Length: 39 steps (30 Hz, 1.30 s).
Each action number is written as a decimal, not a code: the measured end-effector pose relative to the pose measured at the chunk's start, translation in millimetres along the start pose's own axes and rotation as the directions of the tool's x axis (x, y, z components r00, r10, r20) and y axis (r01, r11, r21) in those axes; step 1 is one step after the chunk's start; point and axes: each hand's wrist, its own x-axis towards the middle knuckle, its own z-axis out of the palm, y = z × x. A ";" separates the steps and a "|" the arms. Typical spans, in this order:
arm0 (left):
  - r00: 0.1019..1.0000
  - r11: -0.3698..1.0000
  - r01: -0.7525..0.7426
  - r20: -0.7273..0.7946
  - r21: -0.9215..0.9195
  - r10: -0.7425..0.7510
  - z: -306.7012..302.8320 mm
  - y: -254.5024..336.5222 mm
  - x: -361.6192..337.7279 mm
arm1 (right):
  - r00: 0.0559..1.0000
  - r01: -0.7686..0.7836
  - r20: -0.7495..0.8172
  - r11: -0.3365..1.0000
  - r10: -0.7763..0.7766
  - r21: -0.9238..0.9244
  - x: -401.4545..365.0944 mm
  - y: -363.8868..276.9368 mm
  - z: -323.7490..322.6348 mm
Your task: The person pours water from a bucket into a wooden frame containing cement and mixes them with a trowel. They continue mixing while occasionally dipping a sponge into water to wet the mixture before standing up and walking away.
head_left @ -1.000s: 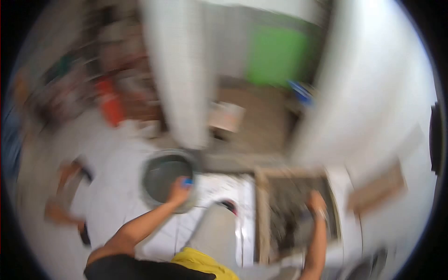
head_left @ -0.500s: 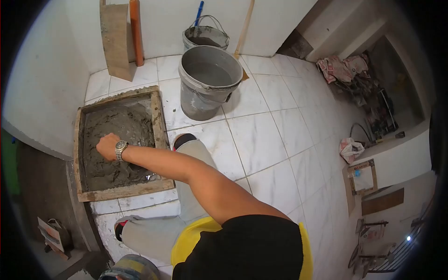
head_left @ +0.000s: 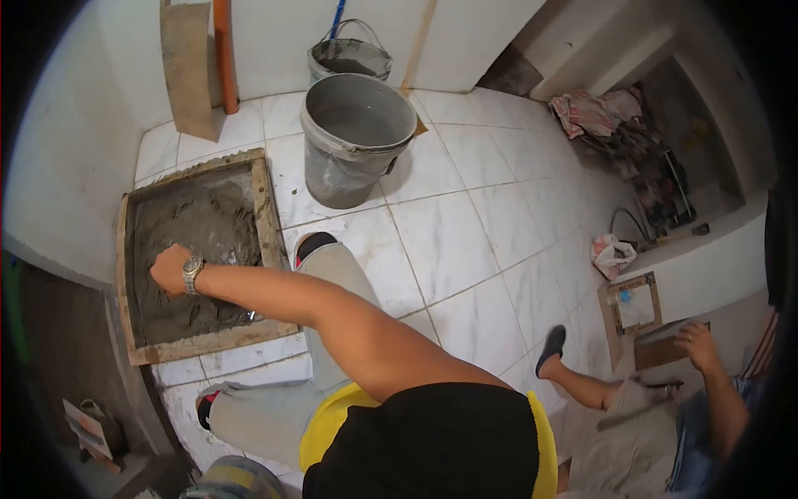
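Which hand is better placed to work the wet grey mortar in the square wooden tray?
Right. The right hand, wearing a silver wristwatch, rests on the wet grey mortar inside the square wooden tray. The left hand is not in view, so its reach cannot be judged.

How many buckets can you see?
2. A big grey bucket stands on the tiles beside the mortar box; a smaller bucket sits behind it by the wall. Others may be hidden.
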 end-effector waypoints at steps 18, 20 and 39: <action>0.941 0.966 0.251 -0.221 -0.058 -0.258 16.2 44.6 -46.6 | 0.869 -0.405 0.397 0.885 0.295 0.229 -180.3 60.6 28.9; 0.930 0.960 0.281 -0.243 -0.009 -0.275 14.9 47.6 -43.5 | 0.773 -0.521 0.439 0.853 0.458 0.028 -199.4 22.8 49.2; 0.701 0.714 0.668 -0.145 -0.209 -0.698 -70.1 33.7 -45.9 | 0.397 -0.830 0.593 0.550 0.701 -0.096 -605.0 96.6 -208.0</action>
